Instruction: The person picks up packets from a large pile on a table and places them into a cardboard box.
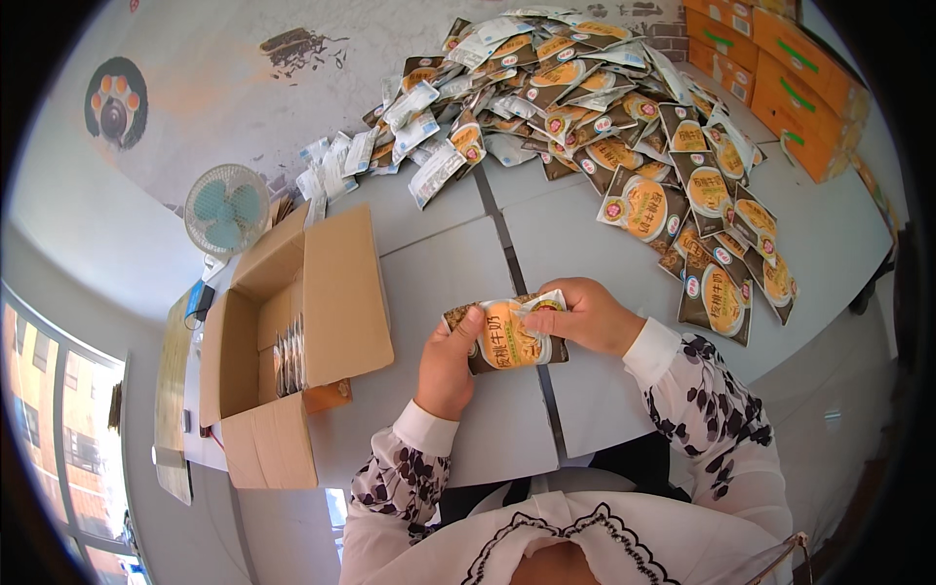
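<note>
Both of my hands grip one printed food pouch (510, 344), brown and white with an orange picture and writing on its front. My left hand (447, 362) pinches its left end, thumb on the front face. At the other end, my right hand (591, 314) lays its thumb across the top right of the pouch. The fingers behind it are hidden. Left of my hands stands an open cardboard box (344, 292), where several pouches (290, 358) are packed upright in a row. A large heap of similar pouches (556, 80) covers the table's far side.
Orange cartons (793, 95) with green handles are stacked at the far right. A small fan (227, 210) with teal blades stands behind the box. Loose pouches (715, 300) spread down the right side of the grey table (453, 270). A dark strip (512, 256) runs between the tabletops.
</note>
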Demonstrator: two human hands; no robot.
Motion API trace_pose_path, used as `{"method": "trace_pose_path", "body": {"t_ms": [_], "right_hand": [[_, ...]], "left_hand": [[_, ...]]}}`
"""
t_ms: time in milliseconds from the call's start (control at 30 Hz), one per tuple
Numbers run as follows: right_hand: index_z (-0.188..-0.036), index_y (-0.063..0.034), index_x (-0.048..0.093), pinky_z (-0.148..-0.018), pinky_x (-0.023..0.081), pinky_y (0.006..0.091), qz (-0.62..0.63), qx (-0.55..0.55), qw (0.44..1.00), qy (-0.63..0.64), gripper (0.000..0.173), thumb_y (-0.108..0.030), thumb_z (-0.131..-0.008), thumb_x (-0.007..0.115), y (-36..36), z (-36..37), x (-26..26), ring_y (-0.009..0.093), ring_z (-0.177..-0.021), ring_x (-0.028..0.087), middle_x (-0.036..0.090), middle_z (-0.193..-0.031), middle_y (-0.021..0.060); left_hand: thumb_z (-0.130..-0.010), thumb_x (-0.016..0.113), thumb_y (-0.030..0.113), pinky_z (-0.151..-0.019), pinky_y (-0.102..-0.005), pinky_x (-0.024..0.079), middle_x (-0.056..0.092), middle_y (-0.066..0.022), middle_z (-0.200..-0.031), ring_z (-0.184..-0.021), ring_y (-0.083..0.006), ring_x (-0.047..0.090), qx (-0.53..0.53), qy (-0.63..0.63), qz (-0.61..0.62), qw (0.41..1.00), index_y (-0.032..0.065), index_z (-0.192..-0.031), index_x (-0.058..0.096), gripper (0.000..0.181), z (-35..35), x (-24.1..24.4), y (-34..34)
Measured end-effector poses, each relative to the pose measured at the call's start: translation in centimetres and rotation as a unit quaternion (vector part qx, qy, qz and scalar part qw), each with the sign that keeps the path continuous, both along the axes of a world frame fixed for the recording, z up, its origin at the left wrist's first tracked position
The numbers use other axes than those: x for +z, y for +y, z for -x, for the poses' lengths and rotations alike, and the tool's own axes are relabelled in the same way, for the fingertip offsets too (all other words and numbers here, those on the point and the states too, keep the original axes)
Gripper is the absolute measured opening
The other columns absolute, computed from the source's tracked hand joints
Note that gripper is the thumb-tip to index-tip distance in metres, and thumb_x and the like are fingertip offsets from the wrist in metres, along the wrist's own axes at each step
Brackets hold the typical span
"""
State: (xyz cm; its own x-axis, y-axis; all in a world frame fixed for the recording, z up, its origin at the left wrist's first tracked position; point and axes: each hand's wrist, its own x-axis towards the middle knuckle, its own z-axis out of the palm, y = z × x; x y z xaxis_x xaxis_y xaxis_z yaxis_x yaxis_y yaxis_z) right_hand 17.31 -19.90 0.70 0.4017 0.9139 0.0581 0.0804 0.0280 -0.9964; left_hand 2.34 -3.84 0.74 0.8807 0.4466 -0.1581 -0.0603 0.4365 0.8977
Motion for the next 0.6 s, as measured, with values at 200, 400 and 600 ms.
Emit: {"method": "trace_pose_path", "body": {"t_ms": [200,400,600], "right_hand": [[-0.098,0.0012,0.065,-0.074,0.048,0.0239,-0.08,-0.047,0.995,0.03,0.034,-0.031,-0.098,0.054,0.5,0.3,-1.1,0.007,-0.08,0.057,0.066,-0.088,0.0027],[-0.092,0.0019,0.064,-0.074,0.047,0.0243,-0.068,-0.077,0.994,0.024,0.047,-0.04,-0.101,0.045,0.4,-0.5,-2.0,0.006,-0.08,0.055,0.064,-0.086,0.0009],[-0.089,0.0024,0.065,-0.073,0.046,0.0236,-0.087,-0.078,0.984,0.135,0.047,-0.039,-0.101,0.046,-0.3,-1.4,-1.0,0.005,-0.078,0.055,0.064,-0.085,0.0004]], "left_hand": [[-0.101,0.041,0.044,-0.083,-0.0313,0.053,0.064,-0.011,-0.105,-0.095,-0.0186,0.065,0.004,-0.002,0.018,1.0,-0.0025,-0.111,0.056,0.05,-0.4,-0.1,-0.3],[-0.101,0.038,0.045,-0.086,-0.0342,0.053,0.062,-0.0129,-0.111,-0.099,-0.0215,0.064,0.019,-0.012,0.079,0.997,-0.0032,-0.116,0.053,0.052,-0.5,0.6,-0.8],[-0.099,0.049,0.036,-0.089,-0.0357,0.05,0.06,-0.014,-0.121,-0.105,-0.0226,0.061,-0.103,-0.07,0.05,0.991,-0.0062,-0.129,0.048,0.052,0.3,0.4,0.4]]}}
